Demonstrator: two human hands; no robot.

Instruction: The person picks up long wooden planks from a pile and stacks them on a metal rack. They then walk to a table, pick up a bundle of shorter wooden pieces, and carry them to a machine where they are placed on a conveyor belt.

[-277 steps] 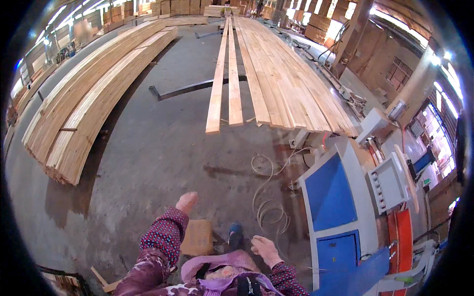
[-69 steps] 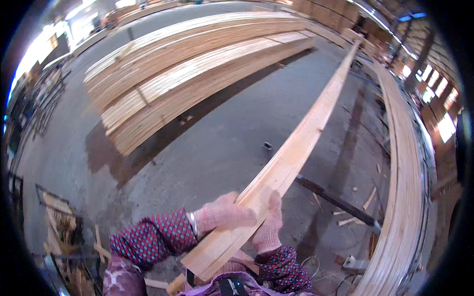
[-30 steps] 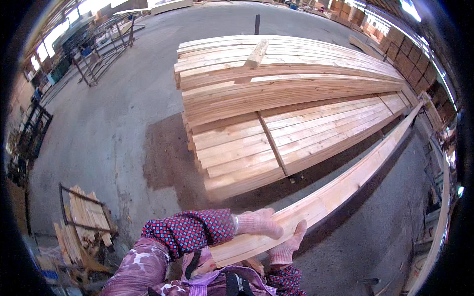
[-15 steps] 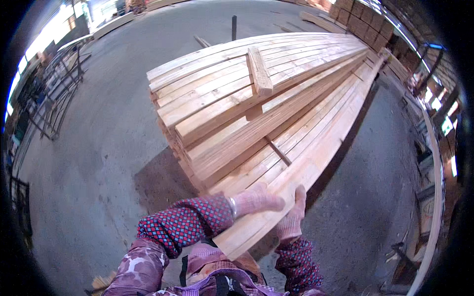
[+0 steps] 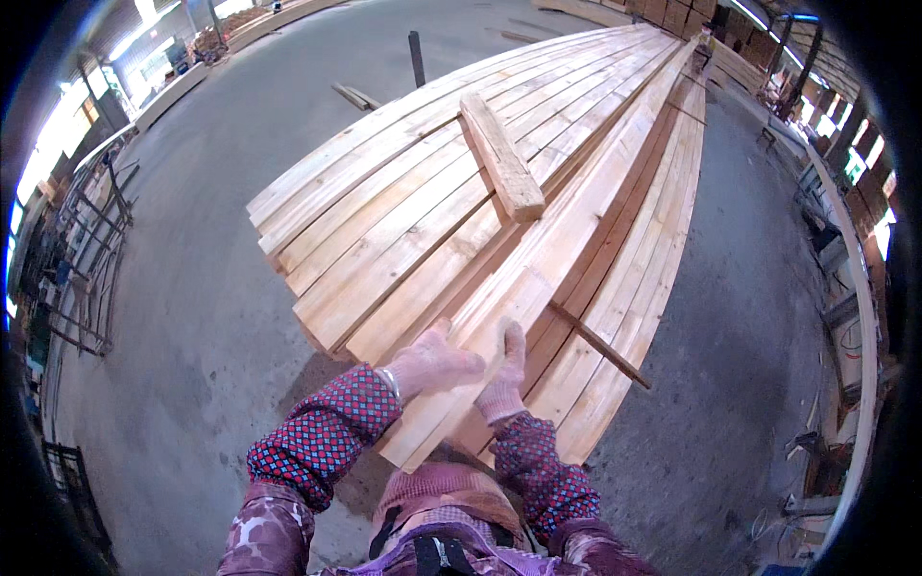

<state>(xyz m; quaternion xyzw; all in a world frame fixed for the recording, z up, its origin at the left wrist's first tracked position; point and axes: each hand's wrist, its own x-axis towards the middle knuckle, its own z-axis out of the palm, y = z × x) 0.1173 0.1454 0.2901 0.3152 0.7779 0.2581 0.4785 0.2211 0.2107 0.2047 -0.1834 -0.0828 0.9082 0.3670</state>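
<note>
Both my hands wear pale pinkish knit gloves and grip the near end of a long wooden board (image 5: 549, 257). My left hand (image 5: 434, 365) is closed on its left edge, and my right hand (image 5: 503, 376) holds the right edge with the thumb up. A line runs along the near end, so I cannot tell whether it is one board or two together. The board lies over the stack of long planks (image 5: 384, 206), beside the upper layer. On that layer rests a short wood block (image 5: 501, 163), set crosswise. To the right, a thin stick (image 5: 603, 348) crosses the lower planks.
Grey concrete floor (image 5: 202, 278) surrounds the stack. A dark post (image 5: 417, 60) stands behind it, near some loose wood pieces (image 5: 355, 96). Metal racks (image 5: 96, 216) line the left side. Piled wood (image 5: 677, 14) stands far back, and a long rail (image 5: 864, 317) curves along the right.
The held board has moved left from the right edge of the stack to beside the upper layer. Both hands went with it, and the lower planks and stick now show on its right.
</note>
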